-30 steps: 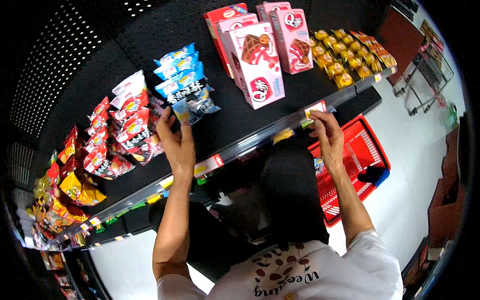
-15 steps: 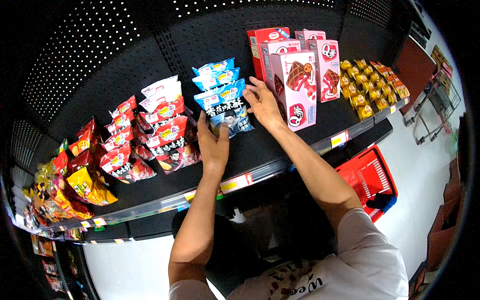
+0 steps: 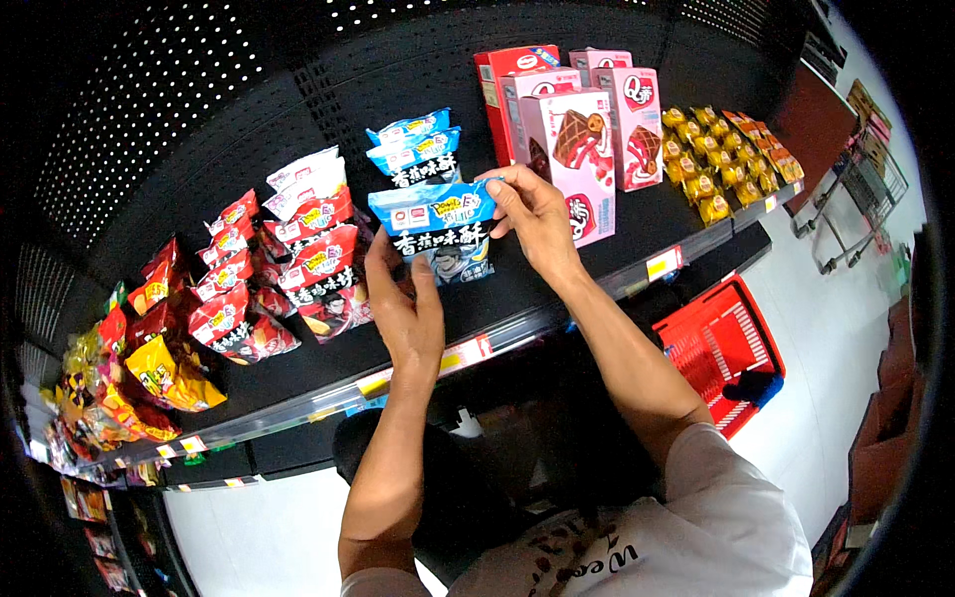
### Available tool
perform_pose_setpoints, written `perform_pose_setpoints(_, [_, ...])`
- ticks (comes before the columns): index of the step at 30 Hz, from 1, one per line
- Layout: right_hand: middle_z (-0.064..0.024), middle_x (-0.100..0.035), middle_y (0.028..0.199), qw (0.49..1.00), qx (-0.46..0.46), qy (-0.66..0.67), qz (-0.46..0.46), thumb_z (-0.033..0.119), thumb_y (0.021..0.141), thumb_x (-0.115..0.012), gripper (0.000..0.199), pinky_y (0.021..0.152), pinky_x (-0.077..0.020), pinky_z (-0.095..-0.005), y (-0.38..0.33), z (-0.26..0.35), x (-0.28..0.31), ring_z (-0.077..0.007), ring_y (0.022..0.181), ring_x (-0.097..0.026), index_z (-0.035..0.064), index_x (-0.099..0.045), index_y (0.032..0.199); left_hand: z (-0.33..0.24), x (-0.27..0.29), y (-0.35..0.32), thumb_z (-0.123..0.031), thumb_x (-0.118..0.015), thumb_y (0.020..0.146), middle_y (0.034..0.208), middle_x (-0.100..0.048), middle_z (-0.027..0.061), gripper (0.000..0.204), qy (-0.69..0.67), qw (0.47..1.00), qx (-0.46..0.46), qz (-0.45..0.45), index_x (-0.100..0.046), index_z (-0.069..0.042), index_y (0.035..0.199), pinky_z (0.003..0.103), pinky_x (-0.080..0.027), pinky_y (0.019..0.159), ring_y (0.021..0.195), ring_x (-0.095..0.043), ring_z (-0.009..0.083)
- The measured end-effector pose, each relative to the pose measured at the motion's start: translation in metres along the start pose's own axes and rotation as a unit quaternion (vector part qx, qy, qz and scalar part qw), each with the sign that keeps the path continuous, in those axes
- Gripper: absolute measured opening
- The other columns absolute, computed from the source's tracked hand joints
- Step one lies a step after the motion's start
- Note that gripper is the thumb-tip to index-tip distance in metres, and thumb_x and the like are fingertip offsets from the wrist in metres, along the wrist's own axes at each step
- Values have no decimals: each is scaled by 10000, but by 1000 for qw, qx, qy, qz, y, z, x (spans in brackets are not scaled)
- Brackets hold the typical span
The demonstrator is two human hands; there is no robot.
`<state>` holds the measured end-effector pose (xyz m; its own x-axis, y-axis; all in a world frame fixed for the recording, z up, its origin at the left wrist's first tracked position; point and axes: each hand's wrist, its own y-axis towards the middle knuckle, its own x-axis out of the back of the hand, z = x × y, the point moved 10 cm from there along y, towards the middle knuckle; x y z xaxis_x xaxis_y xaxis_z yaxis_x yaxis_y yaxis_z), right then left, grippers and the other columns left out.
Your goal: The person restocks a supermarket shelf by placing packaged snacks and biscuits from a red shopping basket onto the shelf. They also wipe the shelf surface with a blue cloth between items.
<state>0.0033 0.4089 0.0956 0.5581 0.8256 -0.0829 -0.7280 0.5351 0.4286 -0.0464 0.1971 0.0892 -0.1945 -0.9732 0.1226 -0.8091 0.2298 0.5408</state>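
A blue and black snack bag (image 3: 438,215) stands tilted between my hands at the front of its row. My right hand (image 3: 532,214) pinches its upper right corner, thumb in front. Around the lower left side goes my left hand (image 3: 406,316), with the thumb over the bag's front and fingers along its edge. Behind are two more blue bags (image 3: 412,149), apart from the one I hold. Pink cake boxes (image 3: 575,139) stand close to the right of my right hand.
Red and white snack bags (image 3: 323,254) fill rows to the left, with yellow bags (image 3: 169,376) farther along. Small golden packets (image 3: 718,164) lie at the right end. Price tags line the shelf edge (image 3: 527,328). A red shopping basket (image 3: 731,348) is below right, a cart (image 3: 870,204) beyond.
The front blue bag has come forward, away from the two behind it. My right hand has gone from beside the bag to pinching its top corner; my left has shifted slightly left.
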Motion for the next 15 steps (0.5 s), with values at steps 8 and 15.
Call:
perform_pose_setpoints(8, [10, -633, 850, 1000, 16, 18, -16, 187, 1005, -628, 186, 598, -572, -218, -60, 75, 69, -46, 764, -583, 43, -695, 1102, -6, 8, -9, -269, -435, 1087, 1193, -670, 124, 367, -52, 998, -6, -17, -564, -37, 1341, 240, -518, 655, 971, -646, 154])
perform_pose_setpoints(15, [4, -688, 918, 979, 14, -132, -156, 175, 1019, -605, 201, 668, -604, -244, -129, 153, 228, -51, 750, -632, 44, -705, 1136, 7, 3, -6, -346, -437, 1091, 1044, -711, 95, 385, -82, 997, -4, 11, -632, -41, 1223, 225, -492, 626, 877, -652, 123])
